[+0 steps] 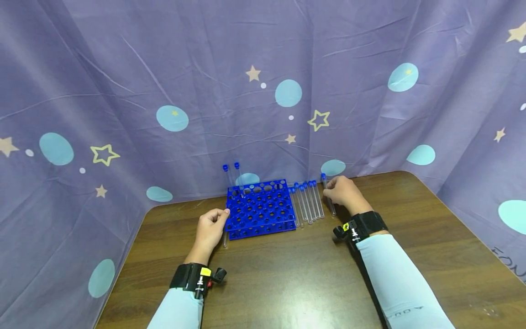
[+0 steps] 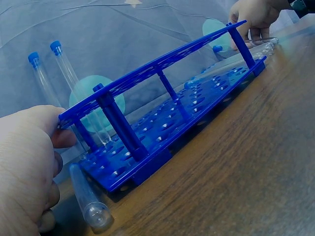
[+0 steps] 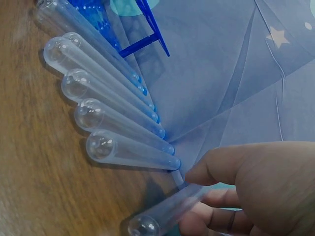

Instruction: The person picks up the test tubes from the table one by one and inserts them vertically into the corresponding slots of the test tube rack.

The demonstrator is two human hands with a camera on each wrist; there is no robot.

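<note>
A blue test tube rack (image 1: 260,211) stands on the table, two blue-capped test tubes (image 1: 237,171) upright at its back left. My left hand (image 1: 210,228) grips the left edge of the rack's top plate, thumb above and fingers below. Beside that edge lies a loose clear tube (image 2: 88,199), its upper part hidden by the hand and rack. On the right, my right hand (image 1: 344,193) pinches another test tube (image 3: 167,211) between thumb and fingers, its rounded end towards me and its blue cap (image 1: 323,176) towards the curtain.
Several capped test tubes (image 1: 311,205) lie side by side between the rack and my right hand, caps towards the back. A purple curtain (image 1: 213,91) with stars and dots hangs right behind the wooden table (image 1: 279,278).
</note>
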